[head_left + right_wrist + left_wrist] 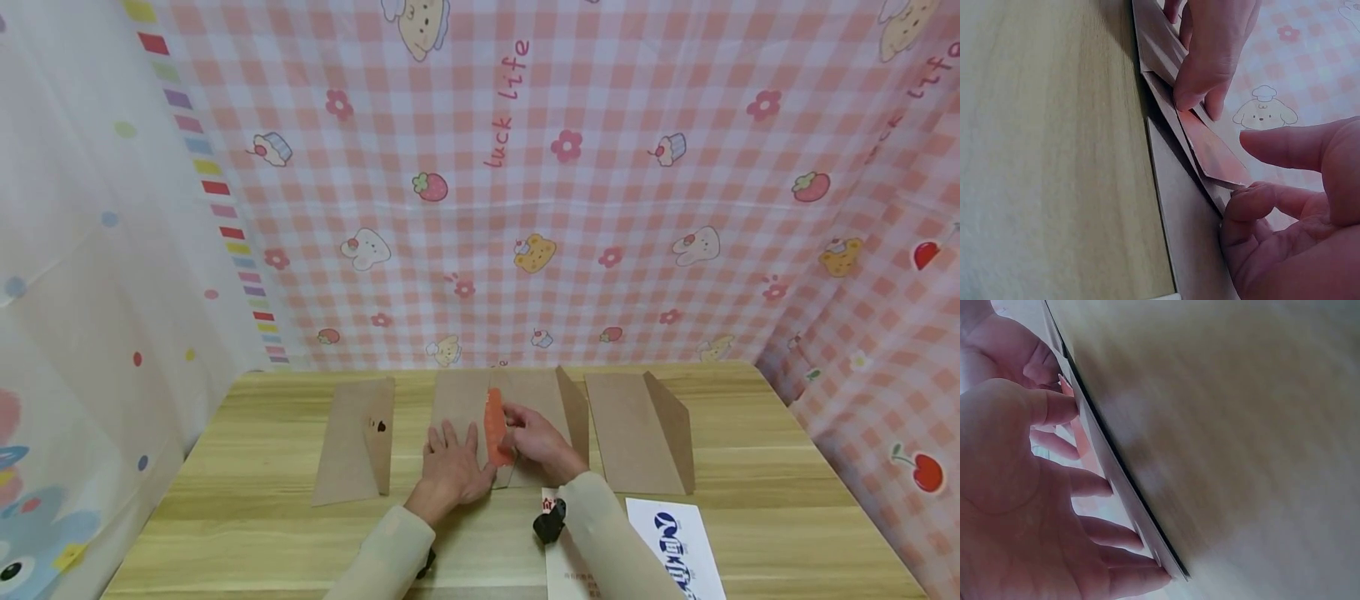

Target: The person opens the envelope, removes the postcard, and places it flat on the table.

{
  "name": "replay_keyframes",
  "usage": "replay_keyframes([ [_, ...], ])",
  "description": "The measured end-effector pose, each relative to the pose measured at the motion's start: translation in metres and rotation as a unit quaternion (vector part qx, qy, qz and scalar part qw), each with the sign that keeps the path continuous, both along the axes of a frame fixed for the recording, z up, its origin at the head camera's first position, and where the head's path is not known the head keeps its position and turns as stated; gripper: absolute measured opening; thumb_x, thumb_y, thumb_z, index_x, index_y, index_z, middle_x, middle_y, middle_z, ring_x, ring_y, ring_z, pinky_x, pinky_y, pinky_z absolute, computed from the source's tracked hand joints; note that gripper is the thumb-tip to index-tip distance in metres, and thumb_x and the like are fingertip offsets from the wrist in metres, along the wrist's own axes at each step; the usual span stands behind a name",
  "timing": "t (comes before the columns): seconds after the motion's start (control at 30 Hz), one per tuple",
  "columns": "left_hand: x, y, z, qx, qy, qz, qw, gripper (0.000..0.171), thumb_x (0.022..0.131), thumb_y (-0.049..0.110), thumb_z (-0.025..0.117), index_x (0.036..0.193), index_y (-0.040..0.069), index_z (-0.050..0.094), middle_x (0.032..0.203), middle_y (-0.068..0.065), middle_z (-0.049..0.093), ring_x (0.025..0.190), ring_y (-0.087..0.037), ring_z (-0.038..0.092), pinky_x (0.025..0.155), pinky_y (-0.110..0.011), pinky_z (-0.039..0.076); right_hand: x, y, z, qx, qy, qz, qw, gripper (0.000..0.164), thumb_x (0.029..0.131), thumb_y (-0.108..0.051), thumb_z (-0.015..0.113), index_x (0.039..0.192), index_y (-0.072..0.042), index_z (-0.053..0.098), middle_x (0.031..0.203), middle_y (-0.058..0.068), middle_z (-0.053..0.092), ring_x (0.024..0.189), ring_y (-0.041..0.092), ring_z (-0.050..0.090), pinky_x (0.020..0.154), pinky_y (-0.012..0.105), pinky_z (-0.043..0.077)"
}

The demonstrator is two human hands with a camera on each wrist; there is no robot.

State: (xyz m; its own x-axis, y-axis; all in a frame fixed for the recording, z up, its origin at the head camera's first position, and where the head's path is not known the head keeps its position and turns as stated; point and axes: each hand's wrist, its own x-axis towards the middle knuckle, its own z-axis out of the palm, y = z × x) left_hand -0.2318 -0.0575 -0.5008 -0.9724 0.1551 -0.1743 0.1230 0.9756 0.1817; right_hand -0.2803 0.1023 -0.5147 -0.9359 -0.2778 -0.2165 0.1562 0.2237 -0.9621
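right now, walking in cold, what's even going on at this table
A person's left hand rests with fingers spread on a brown envelope, while fingers of the right hand touch an orange card beside it. Whether the card is partly inside an envelope is unclear. Other envelopes lie to the left and right, and printed sheets sit near the right sleeve.

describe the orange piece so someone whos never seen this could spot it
On the wooden table, find the row of brown envelopes. Near its middle, between the left hand and the right hand, is the narrow orange piece. Its orange colour sets it apart from the brown envelopes beside it.
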Motion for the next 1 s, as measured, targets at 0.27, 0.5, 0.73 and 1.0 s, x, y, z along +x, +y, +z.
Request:
replay_keyframes([
  [0.27, 0.000, 0.001, 0.000, 0.001, 0.003, -0.004, 1.0000, 0.074, 0.097, 0.054, 0.049, 0.154, 0.009, 0.037, 0.154, -0.035, 0.027, 0.140, -0.056, 0.027, 0.113, -0.058, 0.030, 0.001, 0.002, -0.001, 0.008, 0.010, -0.028, 1.000, 0.068, 0.082, 0.005, 0.061, 0.148, -0.005, 0.045, 0.095, 0.006, 0.055, 0.063, 0.014, 0.044, 0.051, 0.023, 0.037],
  [0.5, 0.000, 0.000, 0.002, 0.000, -0.003, -0.002, 1.0000, 0.074, 0.097, 0.055, 0.047, 0.154, 0.010, 0.036, 0.154, -0.035, 0.026, 0.140, -0.056, 0.027, 0.113, -0.058, 0.031, 0.000, -0.001, -0.008, 0.023, 0.045, -0.039, 0.998, 0.062, 0.085, 0.006, 0.062, 0.145, -0.005, 0.047, 0.089, 0.005, 0.053, 0.063, 0.013, 0.046, 0.050, 0.023, 0.037],
  [0.73, 0.000, -0.004, 0.004, 0.013, -0.011, -0.004, 0.9999, 0.072, 0.097, 0.053, 0.050, 0.154, 0.010, 0.037, 0.155, -0.034, 0.026, 0.142, -0.054, 0.026, 0.113, -0.056, 0.032, -0.001, -0.006, -0.011, 0.056, 0.101, -0.034, 0.993, 0.051, 0.084, 0.009, 0.062, 0.134, -0.001, 0.056, 0.083, 0.005, 0.053, 0.066, 0.015, 0.049, 0.057, 0.026, 0.041],
  [1.0, -0.001, -0.013, 0.006, 0.039, -0.024, -0.021, 0.9987, 0.062, 0.102, 0.042, 0.047, 0.153, 0.008, 0.037, 0.158, -0.030, 0.023, 0.144, -0.053, 0.022, 0.116, -0.055, 0.027, 0.002, -0.007, -0.006, 0.104, 0.120, -0.031, 0.987, 0.037, 0.087, 0.007, 0.064, 0.123, -0.002, 0.062, 0.082, 0.005, 0.052, 0.069, 0.016, 0.049, 0.060, 0.026, 0.041],
])
